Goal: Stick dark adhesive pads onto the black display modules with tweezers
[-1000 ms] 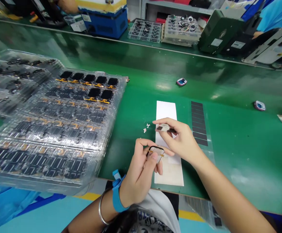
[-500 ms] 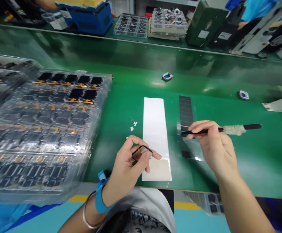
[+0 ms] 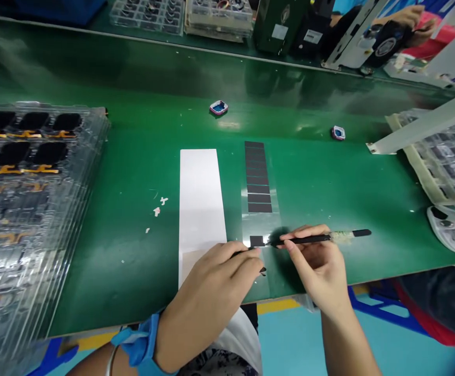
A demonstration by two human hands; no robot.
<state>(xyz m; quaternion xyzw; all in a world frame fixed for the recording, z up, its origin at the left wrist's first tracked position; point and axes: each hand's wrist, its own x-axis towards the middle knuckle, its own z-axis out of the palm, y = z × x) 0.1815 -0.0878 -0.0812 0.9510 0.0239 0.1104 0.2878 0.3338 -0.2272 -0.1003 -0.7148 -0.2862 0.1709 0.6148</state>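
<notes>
My left hand (image 3: 215, 284) is closed on a small black-edged screen, mostly hidden under the fingers; a dark edge shows by the fingertips. My right hand (image 3: 317, 258) pinches a slim pair of black tweezers (image 3: 309, 239), its rear part wrapped in pale material. At the tweezers' tip is a small dark grey rectangle (image 3: 256, 241), close to my left fingertips; whether the tip grips it I cannot tell. Behind it lies a clear strip bearing a row of dark grey pieces (image 3: 256, 175). A white paper strip (image 3: 200, 193) lies left of it, partly under my left hand.
Stacked clear trays of black screens (image 3: 82, 151) stand at left. Two small pinkish-edged cases (image 3: 218, 108) lie toward the back. White scraps (image 3: 157, 211) dot the green table. At right are a white post (image 3: 419, 125) and another tray (image 3: 446, 156). A co-worker's hands (image 3: 411, 23) show beyond the shelf.
The view has shifted right. My left hand has turned palm-down and come over to the clear strip, beside the tweezers. The tweezers' tip now meets a dark rectangle apart from the row.
</notes>
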